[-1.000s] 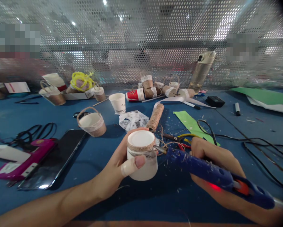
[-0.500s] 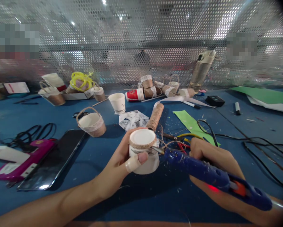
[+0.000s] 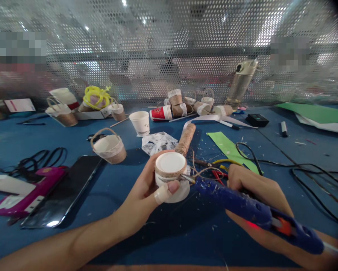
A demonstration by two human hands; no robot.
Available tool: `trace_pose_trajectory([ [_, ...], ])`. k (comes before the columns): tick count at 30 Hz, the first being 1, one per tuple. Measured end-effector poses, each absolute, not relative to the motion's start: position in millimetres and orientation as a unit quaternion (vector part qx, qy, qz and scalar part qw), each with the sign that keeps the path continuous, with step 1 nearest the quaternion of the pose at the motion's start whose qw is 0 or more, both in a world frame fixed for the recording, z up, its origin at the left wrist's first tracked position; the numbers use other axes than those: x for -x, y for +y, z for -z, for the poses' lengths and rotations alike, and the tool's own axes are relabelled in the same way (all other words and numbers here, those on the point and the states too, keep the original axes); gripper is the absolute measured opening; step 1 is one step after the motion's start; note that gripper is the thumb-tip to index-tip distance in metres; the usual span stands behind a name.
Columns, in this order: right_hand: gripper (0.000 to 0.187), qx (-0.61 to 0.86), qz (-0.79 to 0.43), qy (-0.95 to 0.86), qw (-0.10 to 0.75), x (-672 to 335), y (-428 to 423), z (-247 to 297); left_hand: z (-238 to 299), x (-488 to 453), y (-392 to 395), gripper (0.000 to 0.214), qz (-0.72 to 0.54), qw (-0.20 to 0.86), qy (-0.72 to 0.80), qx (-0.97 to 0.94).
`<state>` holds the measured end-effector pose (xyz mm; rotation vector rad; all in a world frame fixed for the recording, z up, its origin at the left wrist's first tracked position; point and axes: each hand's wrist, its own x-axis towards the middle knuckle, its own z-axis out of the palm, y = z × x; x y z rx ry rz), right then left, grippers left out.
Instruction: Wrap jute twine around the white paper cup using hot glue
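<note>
Perforated screen (image 3: 157,41) backs a blue table (image 3: 208,237). Left hand (image 3: 146,194) clasps an inverted cup (image 3: 170,162) at front centre, far fingertips hidden; a twine band (image 3: 170,174) circles its upper end. Right hand (image 3: 259,186) grips a glue gun (image 3: 233,197), nozzle (image 3: 189,179) at the band; handle obscured. Basket (image 3: 109,148) at left shows pale interior. Red cups (image 3: 159,113) lie nested. Spool (image 3: 187,139) and bag (image 3: 159,143) lie beyond; nearby tools (image 3: 224,161) indistinct.

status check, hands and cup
Left hand gripping cup. Right hand holding glue gun, nozzle at cup's twine band. Twine roll close behind cup, not blocking nozzle.
</note>
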<state>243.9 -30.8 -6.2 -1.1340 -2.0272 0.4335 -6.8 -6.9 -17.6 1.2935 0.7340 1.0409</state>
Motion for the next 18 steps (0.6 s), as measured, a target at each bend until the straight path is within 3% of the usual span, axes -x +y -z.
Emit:
trace_pose_trajectory([
  [9, 0.029, 0.45, -0.163, -0.789, 0.386, -245.0, -29.4, 4.6, 20.5, 9.5, -5.9, 0.042, -0.453, 0.62, 0.324, -0.552],
  [18, 0.029, 0.449, -0.173, -0.793, 0.374, -245.5, -33.3, 5.7, 18.4, 7.7, -4.3, 0.056, -0.418, 0.656, 0.343, -0.526],
])
